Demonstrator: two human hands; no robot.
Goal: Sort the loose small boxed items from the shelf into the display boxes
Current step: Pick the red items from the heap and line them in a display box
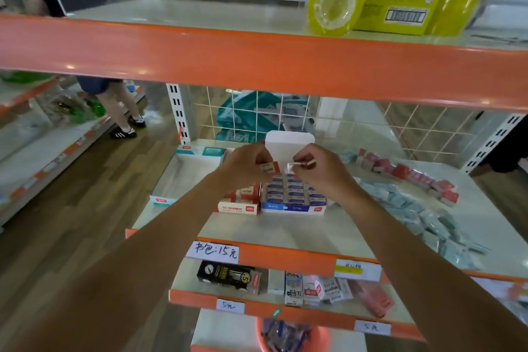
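1. The person's left hand (pixel 245 161) pinches a small red-and-white cardboard box (pixel 269 168) between thumb and fingertips, held up over the display boxes. It is probably raised that way so the label can be read before choosing a slot.
2. The right hand (pixel 320 173) grips a small pale wrapped item (pixel 297 165) in curled fingers, just right of the red-and-white box (its print is too blurred to read).
3. Directly below sit two open trays side by side and touching: a red cardboard display box (pixel 240 204) on the left and a blue cardboard display box (pixel 294 197) on the right. The blue one looks packed in neat rows, with its white raised back flap (pixel 288 141) standing at the far side.
4. Further left, a long white display box with teal trim (pixel 174 180) appears to hold nothing.
5. Loose stock waits to the right on the white metal shelf (pixel 285 228): a row of small red boxes (pixel 400 171) at the far right and a heap of pale teal boxes (pixel 420 214) nearer.
6. The orange upper shelf edge (pixel 257 66) hangs above the hands, so lifting room seems limited. The near strip of shelf offers a way in and out.
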